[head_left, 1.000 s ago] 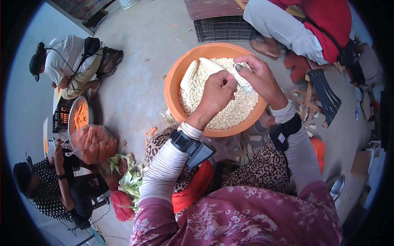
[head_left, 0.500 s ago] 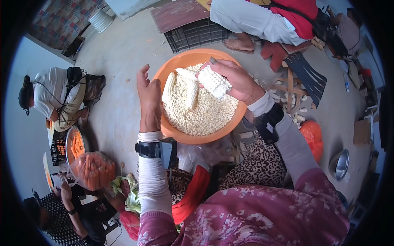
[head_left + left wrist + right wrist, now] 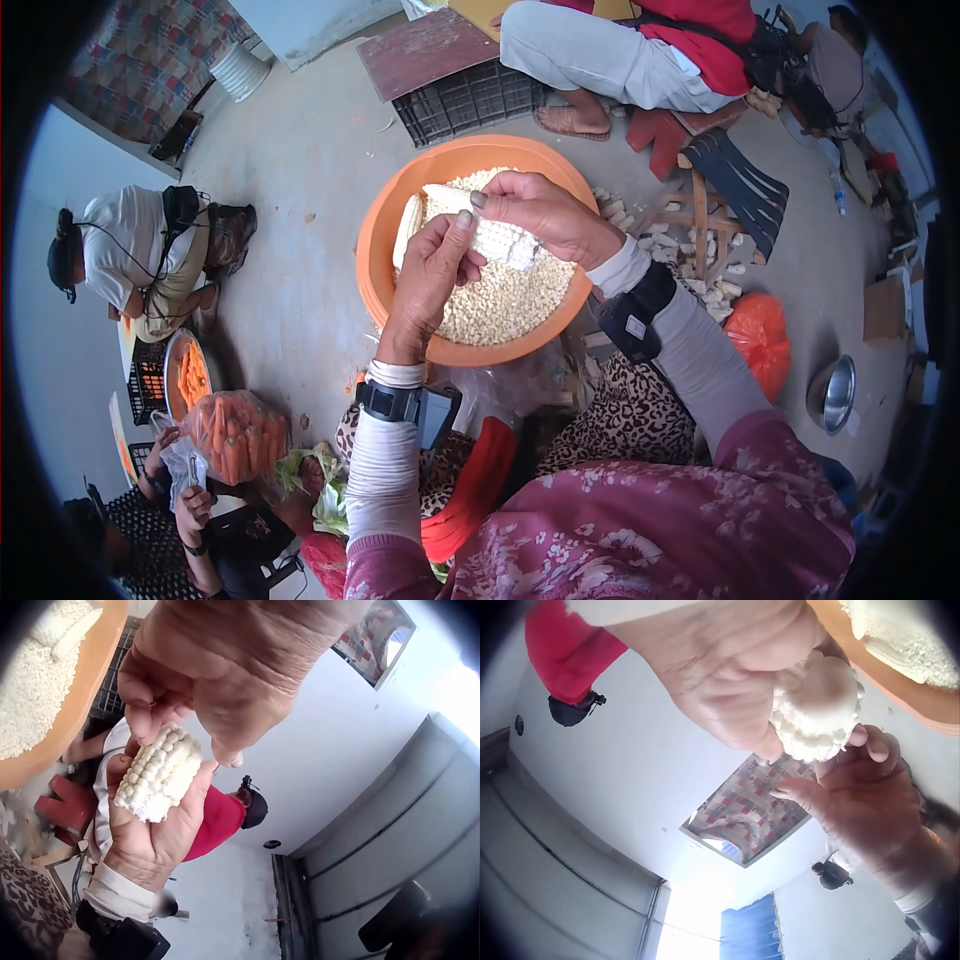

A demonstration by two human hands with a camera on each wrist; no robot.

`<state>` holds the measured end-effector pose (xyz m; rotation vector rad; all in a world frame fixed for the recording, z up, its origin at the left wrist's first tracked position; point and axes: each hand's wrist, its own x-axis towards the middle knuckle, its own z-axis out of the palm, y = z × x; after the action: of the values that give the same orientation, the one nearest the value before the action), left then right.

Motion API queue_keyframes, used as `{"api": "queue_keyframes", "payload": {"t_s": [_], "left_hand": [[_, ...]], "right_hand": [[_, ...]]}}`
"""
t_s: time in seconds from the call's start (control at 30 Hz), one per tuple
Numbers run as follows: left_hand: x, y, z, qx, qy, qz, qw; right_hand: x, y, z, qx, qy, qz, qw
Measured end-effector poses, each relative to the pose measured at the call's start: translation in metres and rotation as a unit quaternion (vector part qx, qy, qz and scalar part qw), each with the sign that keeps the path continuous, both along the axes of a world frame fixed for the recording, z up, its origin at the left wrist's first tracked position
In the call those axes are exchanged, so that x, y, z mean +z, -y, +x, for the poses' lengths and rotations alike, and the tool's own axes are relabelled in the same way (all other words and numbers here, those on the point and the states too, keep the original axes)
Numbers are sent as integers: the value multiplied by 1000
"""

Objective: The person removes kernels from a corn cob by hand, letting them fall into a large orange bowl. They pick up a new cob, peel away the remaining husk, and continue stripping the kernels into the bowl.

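My right hand grips a short white ear of corn, its palm behind it and its thumb along the side. Rows of kernels and a pale, stripped lower part of the ear show in the left wrist view. My left hand meets the ear from the left, loosely bent fingers at its end. In the right wrist view, the left thumb stands apart from the ear. Below both hands is an orange basin of loose kernels, with further white ears lying on them at the left.
Stripped cobs litter the floor right of the basin, around a strapped wooden seat. A red bag and metal bowl lie farther right. A bag of carrots stands at left. Other people sit around, one beyond a black crate.
My left hand swung out to the basin's left side, then came back to the ear. The right hand has kept hold of the ear, turning it. The head view has shifted.
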<state>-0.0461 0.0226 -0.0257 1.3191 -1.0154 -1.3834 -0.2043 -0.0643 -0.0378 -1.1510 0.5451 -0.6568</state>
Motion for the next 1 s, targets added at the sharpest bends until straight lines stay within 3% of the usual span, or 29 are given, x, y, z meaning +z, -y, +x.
{"api": "queue_keyframes", "payload": {"t_s": [0.07, 0.17, 0.23, 0.3, 0.4, 0.43, 0.67, 1.0], "left_hand": [[-7, 1, -2, 1, -38, 13, 999], [-4, 4, -3, 5, -67, 25, 997], [-2, 8, 0, 34, -170, 42, 984], [-1, 12, 3, 27, -198, 27, 979], [1, 15, 3, 72, -263, 16, 962], [0, 16, 4, 71, -262, 16, 962], [-5, 17, 0, 77, -274, 18, 958], [-1, 18, -1, 60, -261, 19, 963]], "right_hand": [[4, 1, -3, 26, -29, 16, 999], [5, 7, -9, 61, 46, 43, 996], [13, 10, -14, 63, 7, 21, 998], [20, 3, -13, 49, 106, -48, 992], [21, 0, -11, 34, 81, -108, 990], [24, -2, -9, 8, 47, -160, 986], [7, 0, 1, -123, -16, -195, 973], [23, 5, -9, -83, -3, -147, 986]]}}
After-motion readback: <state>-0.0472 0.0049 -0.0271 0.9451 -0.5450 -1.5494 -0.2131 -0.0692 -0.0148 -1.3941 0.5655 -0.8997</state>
